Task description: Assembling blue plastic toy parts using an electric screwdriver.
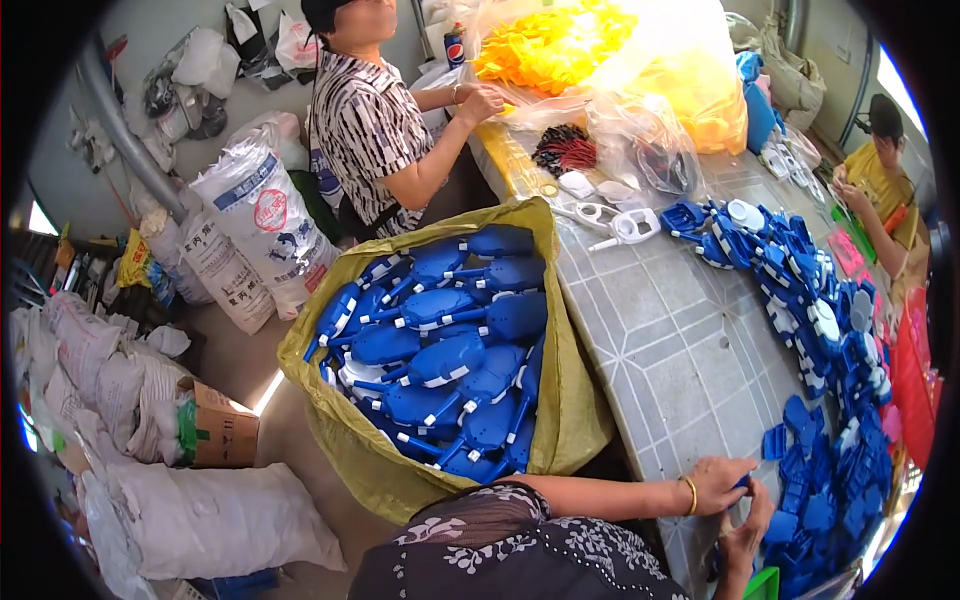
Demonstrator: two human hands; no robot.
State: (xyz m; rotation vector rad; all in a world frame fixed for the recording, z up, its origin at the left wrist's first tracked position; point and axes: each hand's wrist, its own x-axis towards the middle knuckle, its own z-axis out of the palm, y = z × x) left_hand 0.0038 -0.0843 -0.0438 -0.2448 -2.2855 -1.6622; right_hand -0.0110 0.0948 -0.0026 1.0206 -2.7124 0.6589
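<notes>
My left hand [722, 485], with a gold bracelet at its wrist, meets my right hand [746, 530] over the near right part of the table. Their fingers are bent together around a small blue plastic part [742, 482], mostly hidden by the fingers. Just right of the hands lies a long heap of blue plastic parts [800, 450] with white pieces among them. Left of the table, a big yellow-green woven sack [575, 430] stands with its mouth spread wide, full of blue paddle-shaped plastic pieces [445, 358] with white tips.
Across the table [640, 350], a person in a patterned shirt [365, 130] handles something yellow beside a bag of yellow pieces [570, 50]. Another person in yellow [885, 190] works at the far right. White frames [630, 228] lie on the tabletop. Stuffed sacks [220, 520] and a cardboard box [225, 428] cover the left floor.
</notes>
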